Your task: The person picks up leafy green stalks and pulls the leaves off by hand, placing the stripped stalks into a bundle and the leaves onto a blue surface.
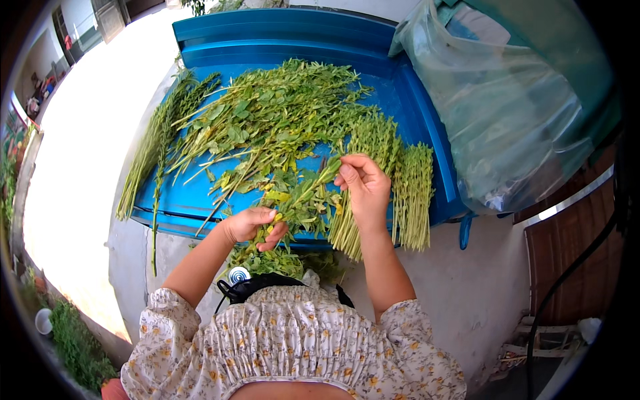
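One green stalk with pods, probably sesame (pixel 320 181), slants between my hands above the blue metal cargo bed (pixel 402 107). My left hand (pixel 257 229) holds its lower part, with a yellowing leaf by the thumb. At the upper tip, the thumb and fingers of my right hand (pixel 365 184) pinch the stalk. Beyond my hands spreads a heap of leafy stalks (pixel 270 110), their cut ends mostly toward the lower left. Two neat bundles of leafless stalks lie right of my right hand: a nearer bundle (pixel 372 137) and an outer bundle (pixel 414 195).
More stripped stalks (pixel 145 160) lie along the bed's left side, some overhanging its edge. Loose leaves (pixel 272 264) are piled below the front edge. Clear plastic sheeting (pixel 510 115) drapes at right. A black cable (pixel 565 280) hangs near the brown panel (pixel 570 250).
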Demonstrator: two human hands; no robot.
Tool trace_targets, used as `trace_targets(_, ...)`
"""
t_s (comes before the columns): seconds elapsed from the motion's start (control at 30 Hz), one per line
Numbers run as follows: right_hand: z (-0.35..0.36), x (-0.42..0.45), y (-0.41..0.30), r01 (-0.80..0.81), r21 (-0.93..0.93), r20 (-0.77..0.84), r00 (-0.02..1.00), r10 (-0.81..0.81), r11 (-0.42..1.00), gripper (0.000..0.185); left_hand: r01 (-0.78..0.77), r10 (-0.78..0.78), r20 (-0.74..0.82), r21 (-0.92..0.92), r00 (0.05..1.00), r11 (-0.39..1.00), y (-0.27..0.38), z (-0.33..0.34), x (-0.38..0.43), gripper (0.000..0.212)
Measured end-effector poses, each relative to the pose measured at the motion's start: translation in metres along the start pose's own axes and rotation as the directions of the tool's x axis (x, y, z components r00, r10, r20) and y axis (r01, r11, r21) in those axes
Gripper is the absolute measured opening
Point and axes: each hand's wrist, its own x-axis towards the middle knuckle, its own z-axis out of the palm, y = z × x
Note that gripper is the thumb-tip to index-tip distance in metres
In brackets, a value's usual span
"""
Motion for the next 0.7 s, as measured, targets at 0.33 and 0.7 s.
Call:
trace_targets(0.33,0.001,0.009,0.014,-0.122,-0.026,-0.112,0.987,0.119,0.992,0.018,-0.115,0.156,-0.155,0.247,0.975,0.962,-0.001,0.002,0.002,0.045)
trace_targets(0.7,-0.009,0.017,0.029,-0.156,-0.171,-0.149,0.98,0.131,0.973,0.021,0.052,0.027,-0.289,0.26,0.957,0.964,0.007,0.005,0.005,0.052)
